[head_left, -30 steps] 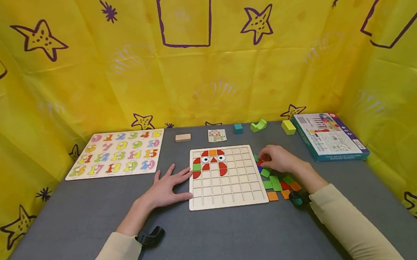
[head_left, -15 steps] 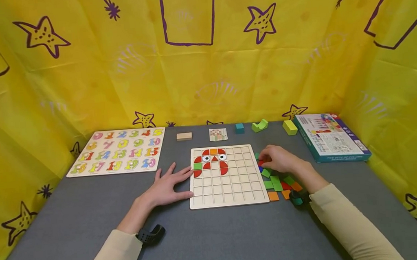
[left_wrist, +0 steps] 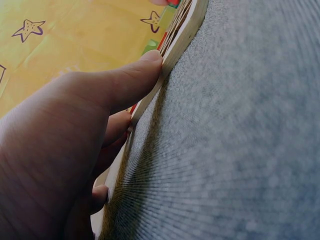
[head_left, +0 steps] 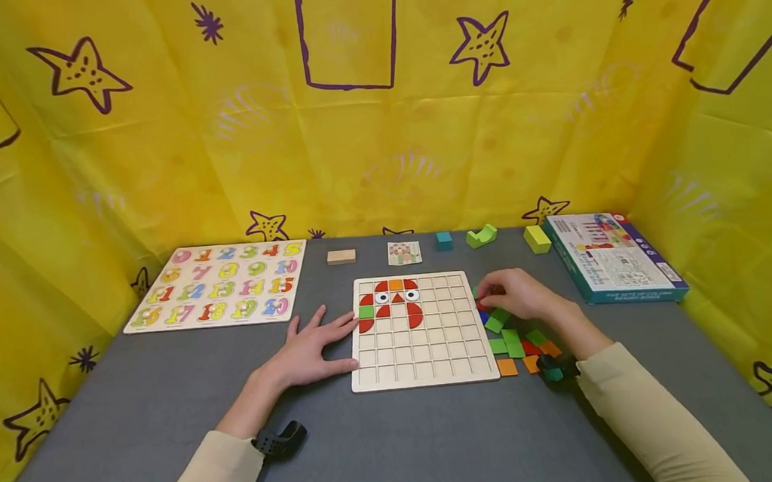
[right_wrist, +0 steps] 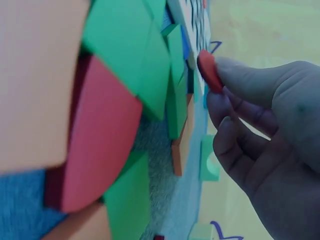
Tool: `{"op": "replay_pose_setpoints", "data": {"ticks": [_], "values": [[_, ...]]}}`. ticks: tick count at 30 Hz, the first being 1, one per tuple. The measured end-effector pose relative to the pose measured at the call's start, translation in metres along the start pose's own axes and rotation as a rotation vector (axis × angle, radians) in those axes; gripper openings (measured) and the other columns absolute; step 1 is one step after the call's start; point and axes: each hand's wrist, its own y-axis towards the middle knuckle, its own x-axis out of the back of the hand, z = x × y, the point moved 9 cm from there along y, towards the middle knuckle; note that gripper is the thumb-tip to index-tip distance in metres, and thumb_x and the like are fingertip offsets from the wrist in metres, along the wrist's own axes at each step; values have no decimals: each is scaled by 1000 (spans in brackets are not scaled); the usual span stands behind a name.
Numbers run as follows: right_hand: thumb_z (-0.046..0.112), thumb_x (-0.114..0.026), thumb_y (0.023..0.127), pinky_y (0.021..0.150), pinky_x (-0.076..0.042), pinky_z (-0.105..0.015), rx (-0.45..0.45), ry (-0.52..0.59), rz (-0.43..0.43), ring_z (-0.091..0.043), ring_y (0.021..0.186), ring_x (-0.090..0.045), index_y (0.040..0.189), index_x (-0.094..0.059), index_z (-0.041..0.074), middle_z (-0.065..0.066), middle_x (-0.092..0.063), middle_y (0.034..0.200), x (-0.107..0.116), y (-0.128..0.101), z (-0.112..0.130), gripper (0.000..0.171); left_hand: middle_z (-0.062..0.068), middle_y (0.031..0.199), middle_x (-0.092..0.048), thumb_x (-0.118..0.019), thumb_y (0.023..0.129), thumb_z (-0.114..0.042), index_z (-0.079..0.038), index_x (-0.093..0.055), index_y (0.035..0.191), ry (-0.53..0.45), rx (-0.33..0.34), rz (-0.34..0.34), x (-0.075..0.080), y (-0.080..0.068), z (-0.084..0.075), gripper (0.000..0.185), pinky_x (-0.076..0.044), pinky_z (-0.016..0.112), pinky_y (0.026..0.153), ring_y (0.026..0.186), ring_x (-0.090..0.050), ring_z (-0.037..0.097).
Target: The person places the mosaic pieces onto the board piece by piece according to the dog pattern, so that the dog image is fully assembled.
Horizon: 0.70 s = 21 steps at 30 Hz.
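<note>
At table centre, the grid board (head_left: 420, 329) carries a figure only in its top rows, red, orange and green pieces with two eyes; the lower rows and right columns stand unfilled. Right hand (head_left: 523, 296), at the board's 3 o'clock, pinches a red piece (right_wrist: 209, 71) between thumb and fingers above the loose pile (head_left: 519, 340). Left hand (head_left: 309, 349), fingers straight, presses the board's 9 o'clock edge. Number puzzle (head_left: 219, 284) lies at 10 o'clock, box (head_left: 612, 257) at 2, small blocks (head_left: 481, 236) at 12. Nothing obstructs the board.

Loose tiles (head_left: 516, 340) crowd the table (head_left: 409, 451) right of the grid board (head_left: 422, 355); the left hand (head_left: 309, 347) blocks its left edge; the near table lies open.
</note>
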Motion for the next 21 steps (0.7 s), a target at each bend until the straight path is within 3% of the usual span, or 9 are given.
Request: {"op": "replay_pose_setpoints", "data": {"ticks": [14, 21], "values": [[7, -69, 96, 73, -50, -34, 28, 67, -8, -18, 76, -56, 100, -72, 9, 1, -65, 90, -16, 18, 36, 5, -4, 162, -34, -65, 87, -67, -24, -44, 155, 6, 7, 6, 0, -1, 0, 83, 4, 75, 107, 151, -7, 45], [7, -70, 96, 79, -50, -35, 69, 112, 3, -18, 82, -58, 102, -72, 9, 1, -65, 92, -26, 31, 57, 6, -5, 162, -34, -66, 87, -65, -24, -44, 155, -9, 2, 3, 2, -1, -1, 82, 5, 75, 107, 151, -7, 44]]}}
